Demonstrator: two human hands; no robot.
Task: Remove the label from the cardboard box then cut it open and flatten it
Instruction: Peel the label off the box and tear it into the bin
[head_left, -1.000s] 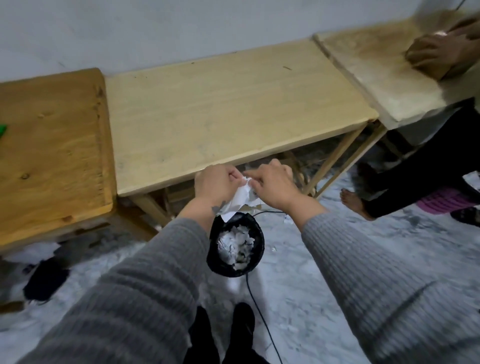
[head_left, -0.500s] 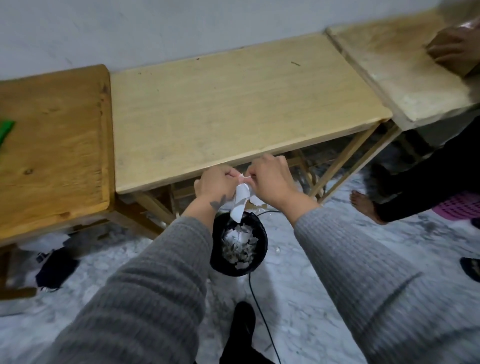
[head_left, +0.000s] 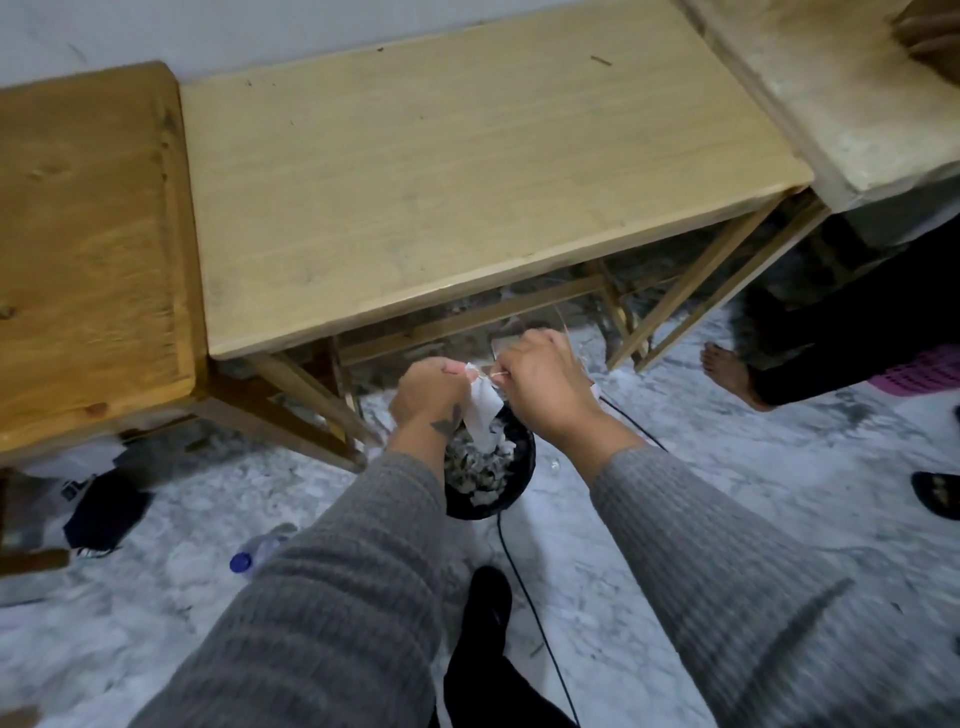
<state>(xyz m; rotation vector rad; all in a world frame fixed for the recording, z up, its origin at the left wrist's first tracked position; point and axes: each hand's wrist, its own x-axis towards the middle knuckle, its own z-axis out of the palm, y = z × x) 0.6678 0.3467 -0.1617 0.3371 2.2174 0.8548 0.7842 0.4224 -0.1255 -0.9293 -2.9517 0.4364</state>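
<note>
A white label (head_left: 482, 415) is pinched tight by the closed fingers of the left hand (head_left: 428, 392) and the right hand (head_left: 543, 382), right above a black bin (head_left: 514, 483) on the floor.

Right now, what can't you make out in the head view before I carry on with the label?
- Cardboard box: not in the head view at all.
- White paper: any print is too small to read; its top is hidden between left hand and right hand.
- Black bin: left side is covered by the left forearm.
- Plastic bottle: mostly behind the left sleeve.
- Second person's hand: cut by the frame edge.
</note>
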